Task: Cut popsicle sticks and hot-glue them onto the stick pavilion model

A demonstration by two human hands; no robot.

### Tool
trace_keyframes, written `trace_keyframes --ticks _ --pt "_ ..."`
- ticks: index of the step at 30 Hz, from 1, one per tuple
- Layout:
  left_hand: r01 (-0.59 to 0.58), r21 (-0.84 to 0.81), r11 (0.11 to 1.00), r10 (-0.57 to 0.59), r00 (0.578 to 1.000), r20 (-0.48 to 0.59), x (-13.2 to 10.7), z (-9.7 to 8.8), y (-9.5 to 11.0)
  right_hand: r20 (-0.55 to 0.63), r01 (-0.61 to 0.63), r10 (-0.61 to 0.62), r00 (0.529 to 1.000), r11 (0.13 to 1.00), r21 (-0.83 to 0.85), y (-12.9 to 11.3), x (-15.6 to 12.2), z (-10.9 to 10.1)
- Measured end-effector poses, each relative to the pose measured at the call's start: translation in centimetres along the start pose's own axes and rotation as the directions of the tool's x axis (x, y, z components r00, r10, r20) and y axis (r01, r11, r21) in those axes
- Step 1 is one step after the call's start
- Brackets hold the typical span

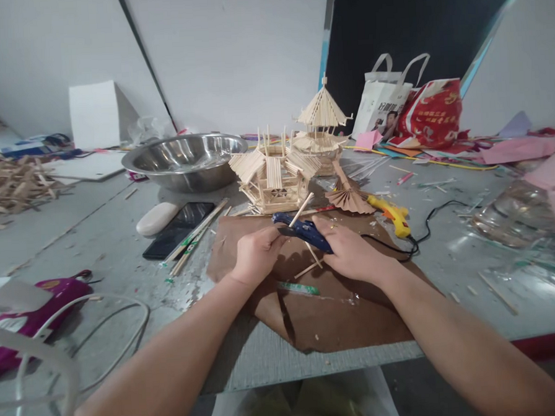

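1. Wooden model (276,186): centre of the frame.
2. Right hand (351,249): right of centre, fingers wrapped round the blue tool (312,234), whose long axis slants down rightward.
3. Left hand (257,255): left of centre, fingertips apparently pinching the thin stick (302,210).
4. Thin stick: mid-frame, crossing the tool, rising rightward; left fingers nearer.

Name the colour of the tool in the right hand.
The tool is mostly dark blue, clearest in the head view.

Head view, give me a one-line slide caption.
Right hand holding a blue tool, left hand at its tip, before a stick-built model.
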State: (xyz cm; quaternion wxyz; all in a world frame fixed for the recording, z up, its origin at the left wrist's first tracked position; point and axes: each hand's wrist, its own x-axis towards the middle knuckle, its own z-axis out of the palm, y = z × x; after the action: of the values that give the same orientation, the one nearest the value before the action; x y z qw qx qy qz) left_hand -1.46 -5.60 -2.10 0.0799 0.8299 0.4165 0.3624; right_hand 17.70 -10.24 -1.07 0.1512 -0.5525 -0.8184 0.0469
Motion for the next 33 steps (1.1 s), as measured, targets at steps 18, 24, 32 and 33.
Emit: trace_keyframes --ticks 18,24,32,33 --pt "-0.162 0.314 0.936 0.195 0.978 -0.076 0.28 -0.25 -0.41 -0.056 0.089 -0.087 0.995 0.995 0.044 0.48 0.19 0.55" --pt "-0.192 0.311 0.931 0.222 0.973 -0.064 0.27 -0.39 -0.43 -0.034 0.085 -0.084 0.996 0.996 0.028 0.43 0.2 0.44" --pt "-0.116 0.309 0.944 0.134 0.99 -0.039 -0.06 -0.06 -0.1 -0.017 0.059 -0.058 0.998 0.996 0.074 0.55 0.23 0.26" --pt "-0.114 0.324 0.939 0.138 0.989 -0.053 -0.06 -0.07 -0.02 -0.017 0.058 -0.057 0.998 0.995 0.084 0.54 0.2 0.2"
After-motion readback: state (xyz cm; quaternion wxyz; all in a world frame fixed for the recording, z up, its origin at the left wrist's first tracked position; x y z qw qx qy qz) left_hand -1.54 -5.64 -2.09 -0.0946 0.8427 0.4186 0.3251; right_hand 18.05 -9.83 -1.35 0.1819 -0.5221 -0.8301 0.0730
